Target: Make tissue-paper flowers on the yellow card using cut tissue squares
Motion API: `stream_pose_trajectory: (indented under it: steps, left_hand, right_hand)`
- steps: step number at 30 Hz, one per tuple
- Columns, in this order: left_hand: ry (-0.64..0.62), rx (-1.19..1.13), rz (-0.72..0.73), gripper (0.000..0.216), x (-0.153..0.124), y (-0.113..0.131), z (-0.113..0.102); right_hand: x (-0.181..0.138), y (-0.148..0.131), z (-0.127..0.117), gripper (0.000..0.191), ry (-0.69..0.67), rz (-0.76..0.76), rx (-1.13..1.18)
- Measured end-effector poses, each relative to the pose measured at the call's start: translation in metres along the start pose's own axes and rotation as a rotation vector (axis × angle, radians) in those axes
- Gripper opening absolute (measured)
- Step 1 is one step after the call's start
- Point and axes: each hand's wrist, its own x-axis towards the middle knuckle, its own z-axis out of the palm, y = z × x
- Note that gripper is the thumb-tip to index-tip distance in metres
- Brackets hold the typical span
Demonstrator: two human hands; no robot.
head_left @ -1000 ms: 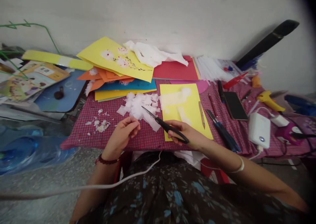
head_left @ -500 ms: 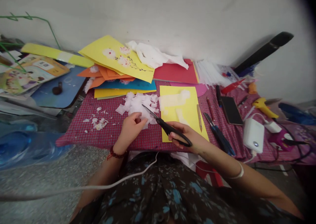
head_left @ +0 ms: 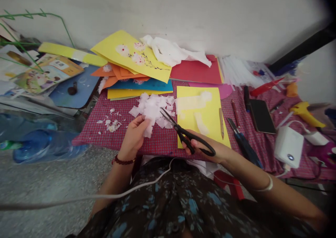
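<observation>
Scissors [head_left: 178,128], parted, in right hand [head_left: 210,141]; white paper piece [head_left: 150,118] in left hand [head_left: 134,137].
Left pinches the piece at front of scrap pile [head_left: 166,101]; right grips scissors over yellow sheet [head_left: 188,125], tips near the piece.

Two grips are showing near the centre, a left grip [head_left: 135,133] and a right grip [head_left: 214,143], with one pair of scissors [head_left: 176,127]. Three paper flowers [head_left: 122,50] are sitting on one yellow card [head_left: 157,72] at upper centre. Right of centre, two pencil-like sticks [head_left: 221,122], one blue-handled cutter [head_left: 246,147], one black slab [head_left: 262,116] and one yellow glue gun [head_left: 306,113] are lying. White paper scraps [head_left: 145,100] are overlapping too much for counting.
</observation>
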Motion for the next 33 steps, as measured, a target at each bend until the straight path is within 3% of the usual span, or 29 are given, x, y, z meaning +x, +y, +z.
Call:
stream_pose_trajectory:
  steps: [4,9,12,21,27,33]
  left_hand:
    - [0.024,0.004,-0.004,0.027,0.004,0.000,-0.003]
    - [-0.005,-0.029,0.036,0.023,0.008,0.000,-0.005]
    - [0.000,-0.069,0.045,0.022,0.008,0.001,-0.007]
    - [0.036,-0.059,0.032,0.023,0.010,0.001,-0.014]
    - [-0.045,0.005,0.018,0.022,0.008,0.001,-0.014]
    - [-0.156,0.162,-0.054,0.014,0.003,-0.002,-0.018]
  right_hand:
    - [-0.003,-0.001,-0.002,0.062,0.002,0.014,-0.030]
    - [0.009,-0.002,-0.005,0.060,0.029,0.156,0.329]
    - [0.015,-0.005,-0.005,0.059,-0.019,0.230,0.381]
    - [0.010,-0.001,-0.004,0.057,-0.031,0.047,0.118]
    - [0.007,-0.007,0.000,0.055,-0.083,0.092,-0.110]
    - [0.014,-0.013,0.005,0.070,-0.136,0.010,-0.304]
